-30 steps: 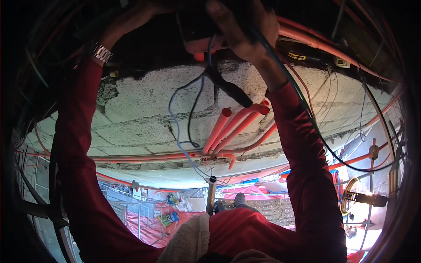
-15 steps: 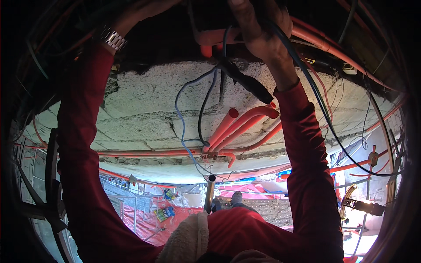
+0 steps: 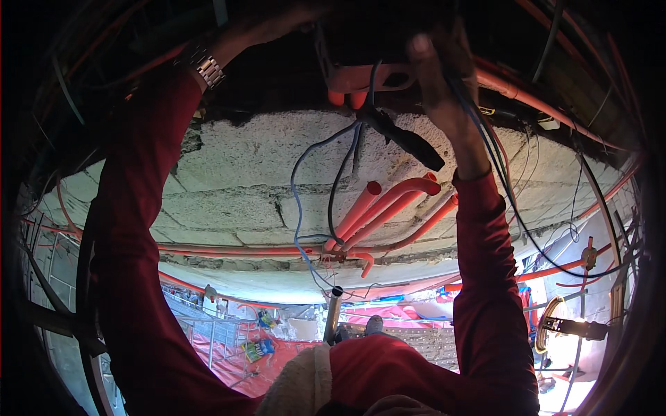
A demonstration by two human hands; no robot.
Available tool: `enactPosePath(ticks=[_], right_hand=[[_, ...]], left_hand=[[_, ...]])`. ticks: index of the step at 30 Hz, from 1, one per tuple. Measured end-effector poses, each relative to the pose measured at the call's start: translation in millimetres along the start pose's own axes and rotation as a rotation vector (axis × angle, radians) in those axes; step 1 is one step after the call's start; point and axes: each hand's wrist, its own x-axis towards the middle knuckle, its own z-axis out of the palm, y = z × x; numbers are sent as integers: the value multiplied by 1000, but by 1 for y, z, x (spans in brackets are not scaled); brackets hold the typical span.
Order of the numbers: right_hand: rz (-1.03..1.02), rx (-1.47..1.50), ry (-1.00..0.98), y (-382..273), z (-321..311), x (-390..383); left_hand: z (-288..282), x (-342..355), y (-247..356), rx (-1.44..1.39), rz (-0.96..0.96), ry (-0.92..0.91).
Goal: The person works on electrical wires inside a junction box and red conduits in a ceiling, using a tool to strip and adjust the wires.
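Both my arms, in red sleeves, reach up overhead. My left hand (image 3: 281,26), with a metal watch (image 3: 206,68) on its wrist, goes into deep shadow at the top and its fingers are hidden. My right hand (image 3: 447,93) is raised at upper right, blurred, thumb up. Dark cables (image 3: 496,149) come out between its thumb and fingers and hang to the right. Between my hands is an orange plastic bracket-like piece (image 3: 368,78) with openings. Below it hang a black taped bundle (image 3: 406,139) and a thin blue-grey wire (image 3: 297,184).
Orange conduits (image 3: 388,208) stick out from a rough block wall (image 3: 243,166). More orange pipe (image 3: 513,90) runs at upper right. A metal tube (image 3: 334,315) stands before me. A round work lamp (image 3: 555,326) is at right. Red sheeting (image 3: 232,357) and railings lie below.
The view has shifted, so the wall and conduits sit slightly lower and to the right. My right hand has moved slightly and more of the orange bracket-like piece shows.
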Motion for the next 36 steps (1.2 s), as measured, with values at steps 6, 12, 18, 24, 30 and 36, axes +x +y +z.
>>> enactPosePath(ticks=[6, 12, 18, 24, 30, 36], right_hand=[[-551, -631, 266, 30, 25, 12], [-449, -665, 200, 17, 18, 12], [-606, -538, 417, 41, 35, 10], [-493, -469, 393, 40, 31, -2], [-419, -320, 297, 38, 21, -8], [-322, -260, 234, 26, 14, -10]], left_hand=[[4, 1, -16, 182, 271, 89], [-4, 9, -31, -154, 214, -124], [4, -1, 1, 250, 42, -14], [34, -3, -49, -261, 232, 135], [32, -35, -18, 43, -22, 422], [22, -43, 50, 182, -205, 259]])
